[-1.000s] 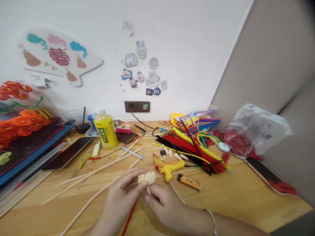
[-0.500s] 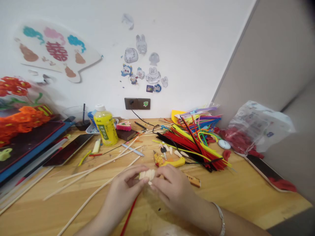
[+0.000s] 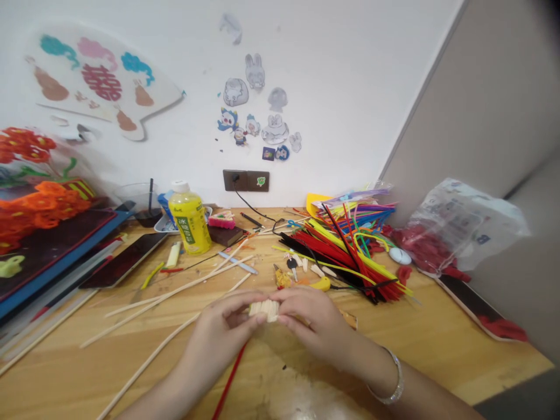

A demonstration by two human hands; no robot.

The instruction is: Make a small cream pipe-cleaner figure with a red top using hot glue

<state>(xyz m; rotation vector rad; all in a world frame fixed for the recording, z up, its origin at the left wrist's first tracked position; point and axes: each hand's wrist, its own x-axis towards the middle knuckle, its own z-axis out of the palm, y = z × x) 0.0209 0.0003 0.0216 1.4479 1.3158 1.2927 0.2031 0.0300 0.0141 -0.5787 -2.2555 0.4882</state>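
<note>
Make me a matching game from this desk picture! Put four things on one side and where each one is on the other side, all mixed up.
Things:
1. Cream coil
2. Silver bangle
3. Yellow bottle
4. White computer mouse

Places:
A. Around the right wrist
B. Standing upright, left of the wall socket
C. Pinched between the left hand and right hand
D. To the right of the pipe-cleaner pile

Right pairs: 1-C, 2-A, 3-B, 4-D
</note>
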